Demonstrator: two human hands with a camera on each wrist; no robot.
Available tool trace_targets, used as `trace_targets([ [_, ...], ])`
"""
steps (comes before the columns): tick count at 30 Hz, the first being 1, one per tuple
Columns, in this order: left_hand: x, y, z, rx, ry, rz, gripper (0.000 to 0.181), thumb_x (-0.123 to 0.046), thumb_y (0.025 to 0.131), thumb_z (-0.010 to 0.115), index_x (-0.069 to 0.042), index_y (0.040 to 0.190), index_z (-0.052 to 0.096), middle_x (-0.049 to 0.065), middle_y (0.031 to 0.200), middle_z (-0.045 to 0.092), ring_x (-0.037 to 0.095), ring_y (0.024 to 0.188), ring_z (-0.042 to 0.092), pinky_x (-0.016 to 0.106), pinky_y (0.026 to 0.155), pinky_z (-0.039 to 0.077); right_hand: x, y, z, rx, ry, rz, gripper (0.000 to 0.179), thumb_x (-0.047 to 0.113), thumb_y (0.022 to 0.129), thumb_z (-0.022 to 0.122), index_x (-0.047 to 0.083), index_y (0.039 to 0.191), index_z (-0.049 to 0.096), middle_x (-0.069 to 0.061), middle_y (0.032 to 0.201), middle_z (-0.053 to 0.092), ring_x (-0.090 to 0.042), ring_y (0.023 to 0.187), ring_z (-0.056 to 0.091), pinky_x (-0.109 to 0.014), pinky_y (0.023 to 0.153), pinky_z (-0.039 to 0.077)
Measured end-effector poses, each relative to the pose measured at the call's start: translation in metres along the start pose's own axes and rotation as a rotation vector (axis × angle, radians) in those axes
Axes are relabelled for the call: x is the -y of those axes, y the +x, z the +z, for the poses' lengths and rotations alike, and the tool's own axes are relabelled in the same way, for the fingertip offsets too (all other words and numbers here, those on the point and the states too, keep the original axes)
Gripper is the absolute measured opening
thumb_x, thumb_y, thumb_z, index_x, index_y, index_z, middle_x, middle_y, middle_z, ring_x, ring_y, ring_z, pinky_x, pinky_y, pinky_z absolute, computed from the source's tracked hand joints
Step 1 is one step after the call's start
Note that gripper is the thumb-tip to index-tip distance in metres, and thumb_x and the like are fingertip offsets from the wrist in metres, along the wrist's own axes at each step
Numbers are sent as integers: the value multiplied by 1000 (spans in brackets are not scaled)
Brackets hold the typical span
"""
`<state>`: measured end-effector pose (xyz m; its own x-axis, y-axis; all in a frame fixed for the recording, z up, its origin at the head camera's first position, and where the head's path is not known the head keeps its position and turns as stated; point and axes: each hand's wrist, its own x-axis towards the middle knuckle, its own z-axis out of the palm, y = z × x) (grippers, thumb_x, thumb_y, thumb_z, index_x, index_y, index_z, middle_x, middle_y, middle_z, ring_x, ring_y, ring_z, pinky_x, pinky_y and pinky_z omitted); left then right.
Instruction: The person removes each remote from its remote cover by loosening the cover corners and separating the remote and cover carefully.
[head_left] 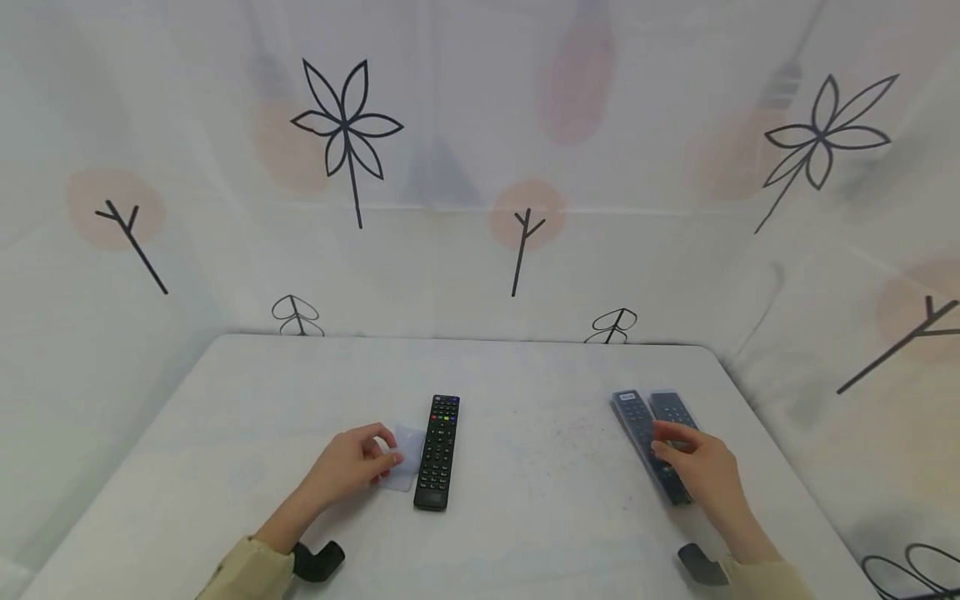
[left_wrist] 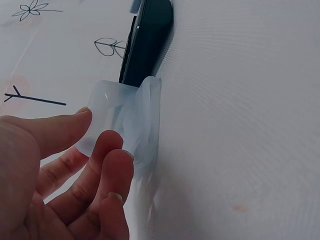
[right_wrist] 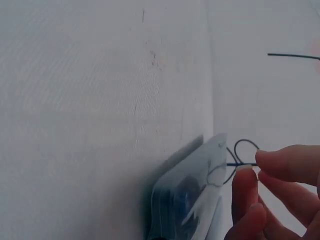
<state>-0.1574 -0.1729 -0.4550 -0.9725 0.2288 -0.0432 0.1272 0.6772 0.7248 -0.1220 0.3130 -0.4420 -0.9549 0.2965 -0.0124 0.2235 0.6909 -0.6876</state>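
A black remote control lies on the white table, its buttons facing up. Beside it on the left is a folded piece of clear bluish plastic film. My left hand hovers right at this film, fingers loosely bent; in the left wrist view a gap shows between the thumb and the index finger, which overlap the film. Over at the right, two remotes in clear plastic covers, a nearer one and a farther one, lie side by side. Above them my right hand holds nothing, its thumb and index fingertips close together.
The white table ends at a patterned cloth backdrop at the rear, with cloth on both sides too. Dark wrist-camera mounts stick out at the left wrist and the right wrist, low over the table.
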Motion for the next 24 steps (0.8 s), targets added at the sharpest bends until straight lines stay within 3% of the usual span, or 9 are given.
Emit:
trace_targets([
  [5,-1,-1,0,0,-3,4,17,-27,88,77,-17,95,65,-5,61,59,14,55,53,29,56,42,-9,2,-7,-17,-70,18,44,20,89,73,1,128,64,-25,124,63,-32,94,62,-33,65,47],
  [10,-1,-1,0,-2,-2,0,17,-26,88,77,-17,95,65,-5,62,59,14,55,53,29,56,42,-13,3,-9,-8,-97,-4,46,18,89,73,-2,128,62,-27,124,62,-41,103,62,-48,79,50],
  [17,-1,-1,0,-1,-2,-6,18,-28,88,77,-17,96,65,-5,62,59,14,56,54,29,56,42,-15,5,-8,8,-155,9,51,18,86,76,-4,129,60,-29,124,60,-36,94,60,-50,77,47],
  [24,-1,-2,1,-1,8,-10,18,-27,89,76,-16,96,65,-5,63,59,14,56,53,29,56,42,-13,8,-4,24,-183,26,54,17,84,78,-5,130,58,-30,126,58,-53,119,49,-63,94,40],
])
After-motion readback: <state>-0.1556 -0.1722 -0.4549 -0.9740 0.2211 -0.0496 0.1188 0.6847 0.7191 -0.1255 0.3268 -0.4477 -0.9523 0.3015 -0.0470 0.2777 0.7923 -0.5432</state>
